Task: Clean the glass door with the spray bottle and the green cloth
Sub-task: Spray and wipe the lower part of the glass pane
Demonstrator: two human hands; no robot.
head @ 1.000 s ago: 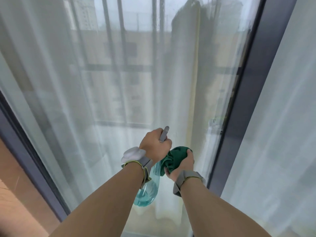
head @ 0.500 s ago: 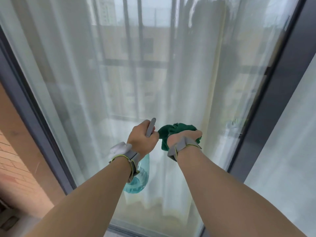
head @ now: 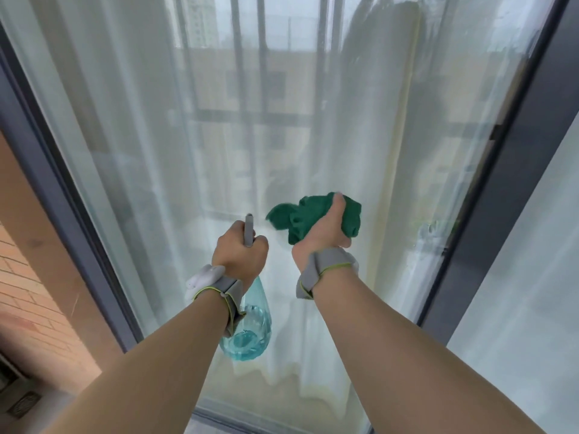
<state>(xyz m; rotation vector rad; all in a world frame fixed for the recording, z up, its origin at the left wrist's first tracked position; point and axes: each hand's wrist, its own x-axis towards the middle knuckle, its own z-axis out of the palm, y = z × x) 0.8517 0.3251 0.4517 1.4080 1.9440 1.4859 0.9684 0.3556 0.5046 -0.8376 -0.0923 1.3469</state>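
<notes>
A person stood facing a tall glass door set in a dark grey metal frame, both bare arms stretched out towards the pane. The left hand was clamped round the neck of a clear, teal-tinted plastic spray bottle, whose grey nozzle stuck up above the knuckles and pointed at the glass, while the rounded body, partly filled with liquid, hung below the wrist. The right hand gripped a bunched dark green cloth, held up just beside the bottle's nozzle and slightly higher; whether the cloth actually touched the pane could not be told. The two hands were held apart, side by side, in front of the lower middle of the door.

Each wrist carried a grey strap with a thin yellow-green edging, and the left strap bore a white plastic device. Behind the glass hung a sheer white curtain, while vertical bars and pale buildings showed faintly in the pane. A patch of wet smears marked the glass near the right-hand frame. To the left of the door ran a wall of reddish-brown brick tiles; to the right of the frame was another pale glass panel.
</notes>
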